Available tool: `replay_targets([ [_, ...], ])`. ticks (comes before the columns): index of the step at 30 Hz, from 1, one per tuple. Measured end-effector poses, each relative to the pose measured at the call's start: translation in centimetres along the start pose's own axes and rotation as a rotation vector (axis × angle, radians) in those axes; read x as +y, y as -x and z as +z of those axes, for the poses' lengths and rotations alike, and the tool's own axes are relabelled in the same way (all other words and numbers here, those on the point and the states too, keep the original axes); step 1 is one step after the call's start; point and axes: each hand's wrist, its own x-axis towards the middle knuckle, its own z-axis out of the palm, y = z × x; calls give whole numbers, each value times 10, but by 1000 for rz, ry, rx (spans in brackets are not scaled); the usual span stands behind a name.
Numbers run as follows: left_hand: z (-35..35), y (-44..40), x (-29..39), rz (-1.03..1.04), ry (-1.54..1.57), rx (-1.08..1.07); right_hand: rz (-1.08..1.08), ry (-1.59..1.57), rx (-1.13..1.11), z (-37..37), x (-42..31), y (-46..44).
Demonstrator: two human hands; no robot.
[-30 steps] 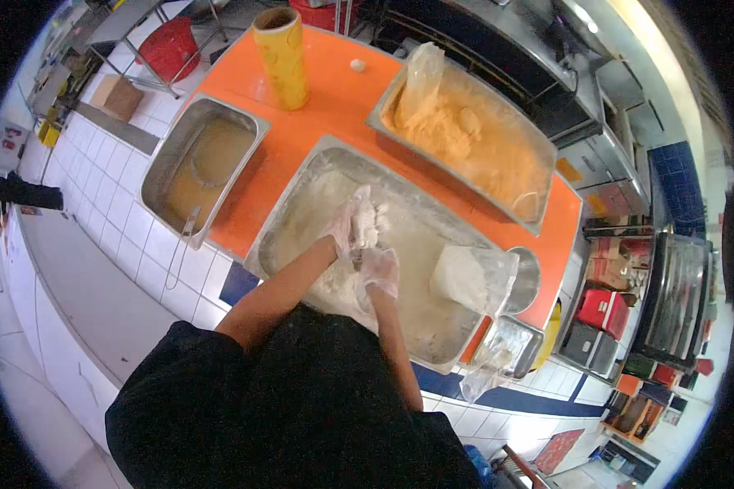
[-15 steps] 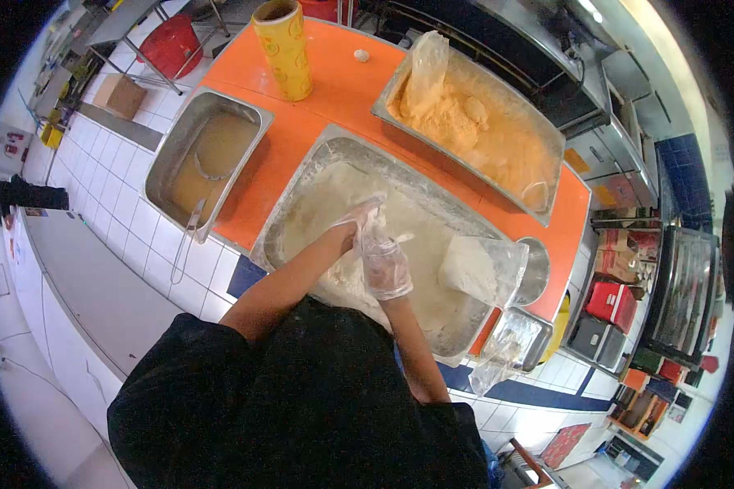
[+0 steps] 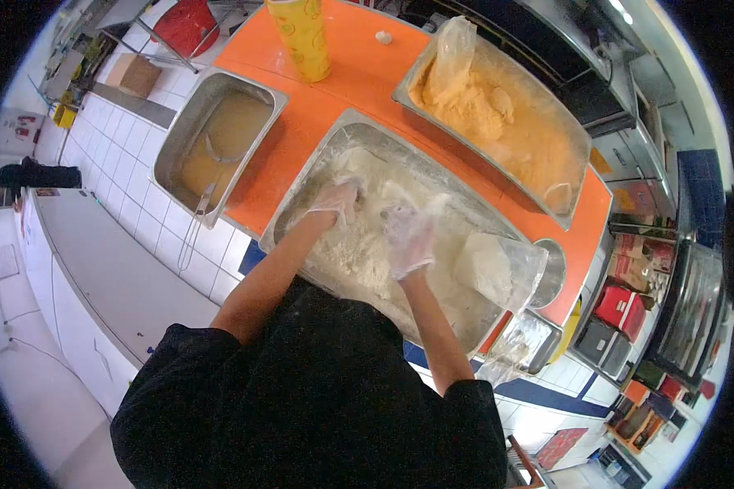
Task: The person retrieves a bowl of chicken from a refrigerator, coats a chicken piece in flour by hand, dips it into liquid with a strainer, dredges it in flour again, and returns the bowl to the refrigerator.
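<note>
Both hands wear clear plastic gloves and are down in a large metal tray (image 3: 457, 191) of white flour (image 3: 359, 253). At the tray's left part, my left hand (image 3: 337, 200) touches the flour with its fingers bent; what lies under them is hidden. My right hand (image 3: 409, 238) is near the tray's middle, blurred by motion, with flour around its fingers. A gap of flour separates the two hands. To the right of my right hand, a clear bag of white powder (image 3: 491, 269) lies in the tray.
An orange table (image 3: 355, 73) bears a tray of orange powder (image 3: 497, 122), a yellow roll (image 3: 302, 41), a small white lump (image 3: 383, 37), a metal bowl (image 3: 551, 273) and a small metal tray (image 3: 538, 338). At left, a pan of murky liquid (image 3: 236, 122) holds a wire-handled strainer (image 3: 206, 200).
My hands were together over the flour and have come apart, left hand to the left, right hand to the right. The white floury stuff between them is no longer seen. The view has shifted.
</note>
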Motion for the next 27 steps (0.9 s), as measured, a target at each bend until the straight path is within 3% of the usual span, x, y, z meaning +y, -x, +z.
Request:
replay_targets([
  [2,-2,-2,-10,-104,-22,2,244,-624,-253,-9,-34,10],
  [3,-1,2,-10,-29,-59,-64,241,-623,-243,-1,-43,15],
  [5,9,17,-8,44,-98,-143,288,-512,28,14,-55,22],
  [6,17,30,-3,323,-227,-171,284,-515,33,13,-50,19],
  [7,24,45,3,604,-353,-194,286,-527,185,9,-42,13],
  [8,29,64,18,605,-357,-193,288,-536,335,5,-33,7],
  [11,41,97,49,696,-221,-345,157,-393,210,-19,-15,-4],
  [13,45,94,52,462,-500,-473,198,-429,302,-10,-25,-3],
  [15,53,85,42,572,-473,-462,240,-465,396,-5,-31,0],
  [17,58,78,30,680,-444,-447,188,-496,216,-9,-32,5],
  [19,58,84,35,826,-431,-477,179,-469,181,-12,-32,5],
  [23,64,90,24,815,-446,-607,256,-544,103,-16,-44,1],
  [25,69,76,-3,1009,-322,-624,163,-409,78,-18,-41,-13],
  [26,65,70,-15,1004,-322,-625,69,-272,52,-19,-38,-19],
  [27,54,64,-26,871,-246,-483,73,-274,54,-16,-38,-19],
])
